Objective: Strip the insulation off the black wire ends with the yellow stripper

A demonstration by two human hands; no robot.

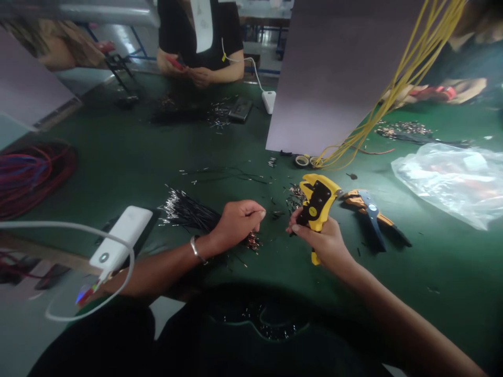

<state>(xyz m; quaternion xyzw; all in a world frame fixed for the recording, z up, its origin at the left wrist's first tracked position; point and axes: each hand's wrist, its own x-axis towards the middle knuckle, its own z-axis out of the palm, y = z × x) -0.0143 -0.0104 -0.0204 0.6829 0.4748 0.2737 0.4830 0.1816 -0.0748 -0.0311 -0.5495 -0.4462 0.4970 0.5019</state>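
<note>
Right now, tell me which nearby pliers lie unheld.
The blue-and-orange pliers, right of the right hand; the yellow pliers are in that hand.

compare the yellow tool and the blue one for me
The yellow tool is gripped in the right hand; the blue tool lies on the table. The yellow tool is yellow and black, while the blue tool is blue, orange and black. Both look like plier-style tools.

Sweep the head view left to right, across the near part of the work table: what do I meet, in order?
Red and blue cable coil, white power bank, black wire bundle, yellow-and-black hand tool in the right hand, blue-and-orange hand tool, clear plastic bag.
</note>
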